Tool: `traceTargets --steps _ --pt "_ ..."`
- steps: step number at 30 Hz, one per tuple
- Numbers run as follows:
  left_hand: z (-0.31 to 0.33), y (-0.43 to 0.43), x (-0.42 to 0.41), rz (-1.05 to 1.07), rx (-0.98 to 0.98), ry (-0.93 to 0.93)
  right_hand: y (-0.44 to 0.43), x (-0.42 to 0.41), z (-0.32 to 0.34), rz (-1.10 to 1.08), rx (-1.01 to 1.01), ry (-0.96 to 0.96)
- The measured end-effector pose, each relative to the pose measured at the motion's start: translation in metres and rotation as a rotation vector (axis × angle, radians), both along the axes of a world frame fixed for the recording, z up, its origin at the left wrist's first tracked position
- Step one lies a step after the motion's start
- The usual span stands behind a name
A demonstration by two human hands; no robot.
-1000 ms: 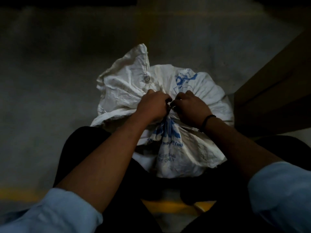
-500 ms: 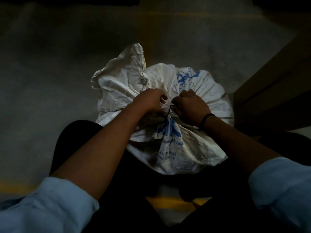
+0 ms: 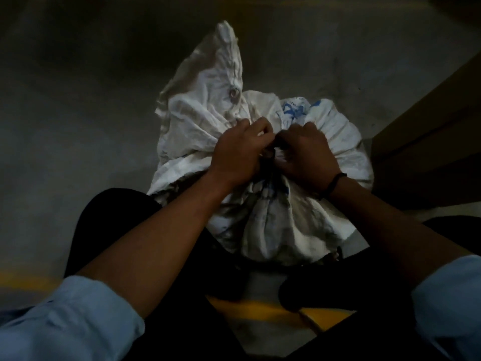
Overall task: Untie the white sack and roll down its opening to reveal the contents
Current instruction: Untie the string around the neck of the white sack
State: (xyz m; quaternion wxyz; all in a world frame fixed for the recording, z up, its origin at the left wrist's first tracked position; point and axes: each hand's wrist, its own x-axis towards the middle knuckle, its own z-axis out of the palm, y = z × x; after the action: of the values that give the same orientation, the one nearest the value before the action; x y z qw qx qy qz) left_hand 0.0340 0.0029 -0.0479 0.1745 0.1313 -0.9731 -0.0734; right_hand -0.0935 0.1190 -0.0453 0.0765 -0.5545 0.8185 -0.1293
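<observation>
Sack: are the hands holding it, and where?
Yes. The left hand and right hand both pinch the dark tie at the bunched neck of the white sack.

You had one view only, from the camera worn on your head. It looked forward and steeply down over your own forearms, close enough that both sleeves filled the lower corners. The wide lens bent the edges of the scene. Your left hand and right hand sat near the centre of the frame, knuckles toward the lens, on the gathered neck of the white sack. Beyond the fingers the grey floor ran to the top edge; nearer than them lay your dark legs. No second view overlapped it.
</observation>
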Motion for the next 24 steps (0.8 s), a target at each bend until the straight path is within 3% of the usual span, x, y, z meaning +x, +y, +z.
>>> traceTargets --steps 3,6,10,13,18,24 --pt "-0.001 -0.006 0.005 -0.052 -0.188 0.256 0.005 -0.001 0.012 0.006 -0.171 0.095" --pt "-0.023 -0.003 0.006 0.003 -0.16 0.293 0.008 0.004 0.001 0.009 -0.149 0.104" --pt "-0.057 0.021 0.005 0.267 0.097 0.068 0.007 -0.001 -0.015 0.037 -0.027 -0.037" --pt "-0.061 0.028 0.0 0.359 0.291 0.013 0.008 -0.013 -0.01 0.034 -0.027 -0.143" --pt "-0.063 0.03 -0.002 0.332 0.643 0.17 0.013 -0.017 -0.013 -0.009 -0.128 -0.23" --pt "-0.073 0.022 0.009 0.223 0.944 0.333 0.02 -0.008 -0.014 0.115 -0.162 -0.155"
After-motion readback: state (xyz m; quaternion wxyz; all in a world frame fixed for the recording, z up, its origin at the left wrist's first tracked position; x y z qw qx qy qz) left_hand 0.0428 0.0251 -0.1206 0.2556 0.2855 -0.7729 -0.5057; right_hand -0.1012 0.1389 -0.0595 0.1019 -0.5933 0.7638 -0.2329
